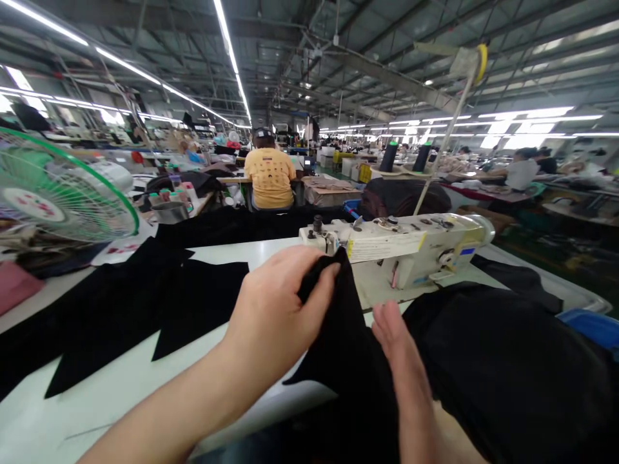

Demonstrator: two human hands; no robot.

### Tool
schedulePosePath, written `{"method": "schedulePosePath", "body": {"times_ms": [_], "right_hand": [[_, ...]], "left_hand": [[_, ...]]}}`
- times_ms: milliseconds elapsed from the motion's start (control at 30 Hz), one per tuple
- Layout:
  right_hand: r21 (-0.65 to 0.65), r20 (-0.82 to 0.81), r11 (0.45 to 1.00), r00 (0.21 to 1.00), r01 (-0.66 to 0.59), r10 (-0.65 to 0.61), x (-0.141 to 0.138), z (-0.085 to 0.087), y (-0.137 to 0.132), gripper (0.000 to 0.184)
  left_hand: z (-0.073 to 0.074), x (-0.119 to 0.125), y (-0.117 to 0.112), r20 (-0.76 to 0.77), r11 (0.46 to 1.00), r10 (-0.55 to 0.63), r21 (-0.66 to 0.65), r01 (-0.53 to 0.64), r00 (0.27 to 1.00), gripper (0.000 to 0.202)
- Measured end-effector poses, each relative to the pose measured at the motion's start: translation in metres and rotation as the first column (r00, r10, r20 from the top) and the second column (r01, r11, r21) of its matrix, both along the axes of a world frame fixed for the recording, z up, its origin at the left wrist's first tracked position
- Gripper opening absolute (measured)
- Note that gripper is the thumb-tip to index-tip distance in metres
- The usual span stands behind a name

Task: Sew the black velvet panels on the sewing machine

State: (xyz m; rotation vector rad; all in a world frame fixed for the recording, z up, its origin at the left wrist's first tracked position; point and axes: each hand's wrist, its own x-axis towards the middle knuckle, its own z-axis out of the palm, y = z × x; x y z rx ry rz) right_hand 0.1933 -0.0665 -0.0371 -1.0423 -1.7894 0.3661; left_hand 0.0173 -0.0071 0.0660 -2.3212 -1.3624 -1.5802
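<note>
My left hand (285, 299) pinches the top edge of a black fabric piece (345, 341), lifting it in front of the sewing machine (411, 251). The cloth hangs down toward my lap. Close to its right side is my right hand (399, 348), seen edge-on with its fingers stretched out and pointing up. Whether the palm touches the fabric is hidden. The white machine stands just beyond both hands, its needle area partly covered by the raised cloth.
Black cut pieces (203, 299) lie across the white table (120, 412) on the left. A dark fabric heap (512, 367) fills the right side. A green fan (62, 187) stands at left. Ahead sits a person in a yellow shirt (269, 177). Thread cones (389, 156) stand behind the machine.
</note>
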Motion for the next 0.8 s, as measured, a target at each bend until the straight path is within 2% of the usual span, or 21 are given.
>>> {"method": "schedulePosePath", "body": {"times_ms": [67,167,233,300,367,433,467,500,533,600,667,700,733,800], "right_hand": [[0.031,0.012,1.000,1.000,-0.003,0.003,-0.021,-0.008,-0.011,0.090],[0.030,0.000,0.999,1.000,0.022,-0.022,-0.040,-0.010,-0.016,0.083],[-0.007,-0.036,1.000,0.999,0.022,-0.023,-0.041,-0.004,-0.010,0.068],[-0.092,-0.110,0.994,0.993,-0.059,0.048,-0.032,0.006,0.000,0.043],[-0.238,-0.220,0.947,0.962,-0.214,0.162,-0.017,0.017,0.011,0.025],[-0.376,-0.325,0.873,0.926,-0.312,0.192,0.000,0.025,0.024,0.022],[-0.410,-0.332,0.864,0.930,-0.292,0.156,0.008,0.027,0.031,0.022],[-0.418,-0.307,0.879,0.946,-0.230,0.101,0.015,0.029,0.040,0.021],[-0.405,-0.256,0.902,0.966,-0.150,0.046,0.021,0.031,0.049,0.021],[-0.338,-0.108,0.941,0.994,-0.005,-0.033,0.028,0.036,0.071,0.022],[-0.296,0.059,0.954,0.998,0.038,-0.021,0.030,0.046,0.094,0.022],[-0.280,0.126,0.959,0.992,0.044,-0.009,0.030,0.053,0.103,0.020],[-0.246,0.172,0.968,0.985,0.057,-0.014,0.028,0.063,0.109,0.018],[-0.089,0.170,0.990,0.981,0.110,-0.094,0.025,0.085,0.110,0.015]], "left_hand": [[0.006,0.008,-0.013,-0.021,0.999,-0.038,0.007,0.038,0.999,0.012],[0.004,0.018,-0.029,0.031,0.971,-0.229,-0.065,0.231,0.973,0.020],[0.001,0.016,-0.035,0.114,0.939,-0.306,-0.127,0.320,0.945,0.020],[0.001,0.006,-0.037,0.234,0.905,-0.304,-0.233,0.357,0.923,0.016],[0.003,-0.012,-0.038,0.339,0.810,-0.302,-0.402,0.428,0.891,0.025],[0.005,-0.034,-0.035,0.370,0.658,-0.338,-0.564,0.499,0.865,0.031],[0.006,-0.045,-0.031,0.352,0.603,-0.359,-0.620,0.503,0.864,0.026],[0.007,-0.054,-0.026,0.312,0.585,-0.371,-0.652,0.481,0.875,0.019],[0.008,-0.062,-0.018,0.246,0.606,-0.370,-0.667,0.434,0.896,0.015],[0.011,-0.070,0.001,0.075,0.735,-0.313,-0.612,0.291,0.947,0.019],[0.021,-0.068,0.022,-0.077,0.871,-0.201,-0.470,0.143,0.977,0.017],[0.028,-0.064,0.030,-0.124,0.918,-0.143,-0.387,0.085,0.982,0.014],[0.037,-0.060,0.035,-0.149,0.949,-0.091,-0.312,0.041,0.985,0.014],[0.055,-0.055,0.034,-0.133,0.977,-0.006,-0.213,-0.023,0.991,0.022]]}}
